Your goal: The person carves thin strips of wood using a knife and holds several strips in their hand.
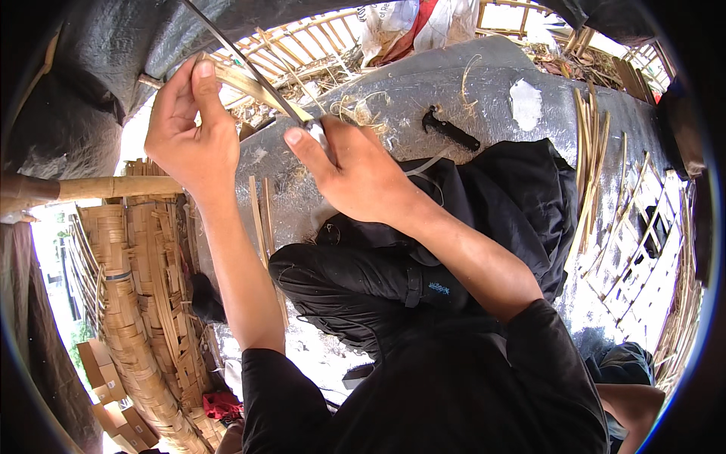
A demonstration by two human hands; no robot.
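My left hand point(193, 132) is raised at the upper left, its thumb and fingers pinching one end of a pale bamboo strip point(246, 83). The strip slants down to the right, where its other end meets a knife point(249, 64) close to my right hand. My right hand point(359, 170) is closed around the knife's handle end, which the fingers mostly hide. From there the long narrow blade points up and left, crossing the strip. Thin curly shavings point(359, 113) lie just beyond my right hand.
A black hooked tool point(451, 130) lies on the grey sheet point(408, 83). Long bamboo strips point(590, 159) and an open lattice point(635, 234) are at the right. Woven bamboo point(125, 280) stands at left under a pole point(121, 187). Another person's arm point(634, 405) shows lower right.
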